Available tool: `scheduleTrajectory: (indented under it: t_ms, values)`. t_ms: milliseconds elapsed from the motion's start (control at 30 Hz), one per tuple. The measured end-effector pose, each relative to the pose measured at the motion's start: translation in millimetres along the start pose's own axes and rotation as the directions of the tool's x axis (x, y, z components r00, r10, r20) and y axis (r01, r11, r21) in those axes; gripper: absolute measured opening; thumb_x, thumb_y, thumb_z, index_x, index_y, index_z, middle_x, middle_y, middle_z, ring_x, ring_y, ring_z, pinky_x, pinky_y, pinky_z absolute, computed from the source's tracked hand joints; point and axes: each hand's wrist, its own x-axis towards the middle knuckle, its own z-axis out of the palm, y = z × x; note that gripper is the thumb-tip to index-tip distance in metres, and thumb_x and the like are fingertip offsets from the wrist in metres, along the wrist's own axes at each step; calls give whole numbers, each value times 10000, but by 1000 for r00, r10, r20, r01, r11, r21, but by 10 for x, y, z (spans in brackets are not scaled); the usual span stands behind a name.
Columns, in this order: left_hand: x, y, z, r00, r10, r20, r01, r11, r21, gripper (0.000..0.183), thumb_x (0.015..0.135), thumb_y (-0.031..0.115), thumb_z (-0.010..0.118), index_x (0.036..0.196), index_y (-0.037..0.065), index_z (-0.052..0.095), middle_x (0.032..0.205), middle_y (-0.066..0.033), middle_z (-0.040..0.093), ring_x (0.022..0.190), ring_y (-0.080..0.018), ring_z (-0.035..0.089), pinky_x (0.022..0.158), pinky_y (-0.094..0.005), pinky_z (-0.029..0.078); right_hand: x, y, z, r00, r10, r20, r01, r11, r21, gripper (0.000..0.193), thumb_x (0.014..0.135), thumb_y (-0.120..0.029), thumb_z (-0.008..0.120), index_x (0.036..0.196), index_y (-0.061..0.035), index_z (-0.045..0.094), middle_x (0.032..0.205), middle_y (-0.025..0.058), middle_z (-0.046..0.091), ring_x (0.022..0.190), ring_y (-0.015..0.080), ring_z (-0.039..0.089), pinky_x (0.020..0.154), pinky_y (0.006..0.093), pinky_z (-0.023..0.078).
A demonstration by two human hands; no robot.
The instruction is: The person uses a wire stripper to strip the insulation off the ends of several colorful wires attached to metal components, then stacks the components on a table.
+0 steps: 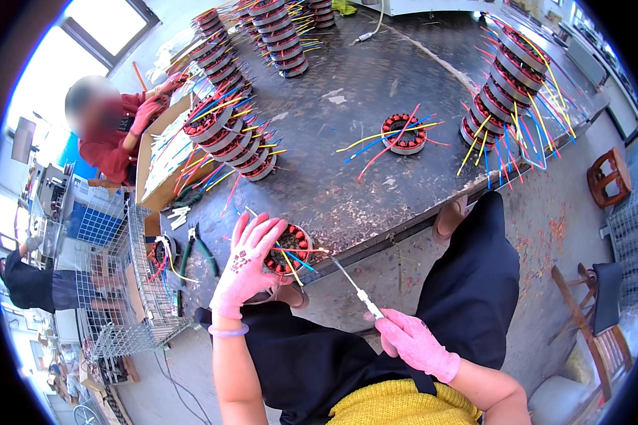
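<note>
My left hand [245,266], in a pink glove, grips the left side of a wound motor stator [304,239] at the table's near edge. Red windings line its ring, and red, yellow and blue wires stick out toward the right. My right hand [417,346], gloved in pink too, is closed around a slim white-handled tool [367,303] with a long thin metal shaft. Its tip is close to the wire ends, and I cannot tell whether they touch. Left of my left hand lie green-handled pliers [204,255] and a second stator [161,252].
Stacks of stators stand at the left [237,145] and right [507,85] of the dark table [333,205]. A single stator [404,134] lies between them. A cardboard box [149,166] and wire cart [138,283] are leftward. A co-worker [113,142] works across the corner; a wooden stool [608,177] stands right.
</note>
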Motion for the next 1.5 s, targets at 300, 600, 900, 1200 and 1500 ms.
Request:
scheduleTrajectory:
  t_ms: [300, 600, 900, 1200, 1500]
  values:
    - [9, 7, -15, 1000, -3, 20, 3, 1000, 2, 974, 509, 262, 867, 1392, 83, 498, 1381, -106, 521, 1373, -310, 397, 1205, -496, 197, 14, 64, -19, 1000, 1, 1, -1, 1000, -2, 349, 1046, -234, 444, 1274, 4, 559, 706, -16, 476, 580, 60, 449, 547, 238, 386]
    - [11, -12, -21, 1000, 7, 29, -7, 1000, -7, 959, 511, 261, 864, 1384, 86, 508, 1391, -97, 521, 1377, -310, 395, 1205, -497, 197, 5, 28, 4, 1000, 6, -8, -6, 999, 37, 355, 1037, -216, 462, 1294, 9, 559, 683, -26, 454, 582, 61, 413, 551, 226, 350]
    - [7, -23, 0, 999, -13, 35, 14, 1000, -24, 968, 480, 190, 862, 1379, 99, 515, 1418, -81, 497, 1408, -293, 358, 1214, -479, 184, 23, 53, 29, 1000, 16, -15, -15, 996, 92, 349, 1033, -203, 469, 1299, 3, 563, 660, -35, 444, 580, 60, 392, 547, 221, 329]
    - [11, -7, -18, 1000, -2, 25, 2, 1000, -12, 927, 521, 241, 863, 1372, 109, 522, 1401, -85, 516, 1384, -302, 390, 1205, -495, 202, -6, 28, -19, 1000, 5, 6, -5, 1000, 8, 357, 1044, -238, 445, 1284, 1, 560, 685, -24, 451, 580, 59, 422, 551, 236, 364]
    - [2, -19, 6, 999, -14, 36, 14, 1000, -18, 975, 472, 194, 871, 1376, 110, 516, 1429, -77, 486, 1417, -298, 342, 1216, -472, 188, 6, 24, 13, 1000, -19, -14, 19, 999, 27, 346, 1035, -208, 472, 1283, 13, 568, 659, -29, 434, 582, 64, 393, 547, 226, 332]
